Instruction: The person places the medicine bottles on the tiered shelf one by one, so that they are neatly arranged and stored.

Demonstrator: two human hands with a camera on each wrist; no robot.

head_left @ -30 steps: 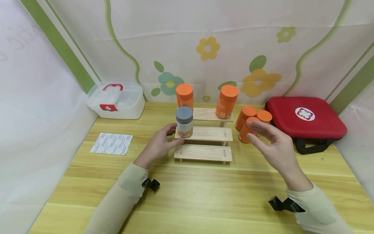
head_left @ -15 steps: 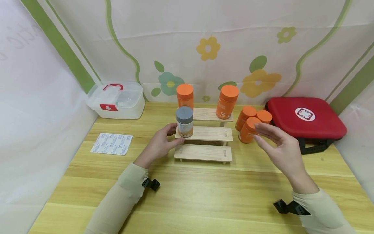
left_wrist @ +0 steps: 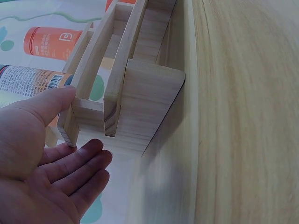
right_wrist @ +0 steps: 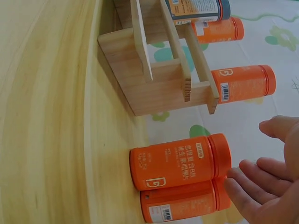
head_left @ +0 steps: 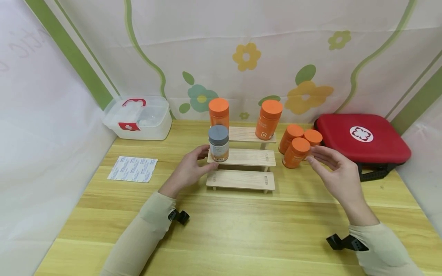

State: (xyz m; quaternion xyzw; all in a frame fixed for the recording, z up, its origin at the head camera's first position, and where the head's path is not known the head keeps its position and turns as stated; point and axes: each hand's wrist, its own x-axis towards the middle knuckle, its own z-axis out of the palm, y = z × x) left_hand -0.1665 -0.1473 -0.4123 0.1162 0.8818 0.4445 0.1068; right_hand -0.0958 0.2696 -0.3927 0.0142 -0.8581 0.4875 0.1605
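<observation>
A three-step wooden shelf [head_left: 245,179] stands mid-table. The left hand [head_left: 190,167] is at the left end of its middle step, beside a grey-capped bottle [head_left: 219,150]. In the left wrist view the thumb [left_wrist: 58,100] lies at the step's end, overlapping the bottle's base, while the other fingers extend loosely below. Three orange bottles [head_left: 295,154] stand grouped right of the shelf. The right hand [head_left: 340,176] is just right of them, fingers loosely bent and apart from the thumb, fingertips close to the caps. Nothing is held in it.
Two more orange bottles, one at the left [head_left: 219,111] and one at the right [head_left: 268,120], stand on the top step. A red first-aid case [head_left: 362,142] lies at right, a clear lidded box [head_left: 148,126] at back left, and a printed white packet [head_left: 132,169] at left.
The right hand has moved right and slightly down, from over the front orange bottle to the right side of the group. The left hand and the bottles have stayed put.
</observation>
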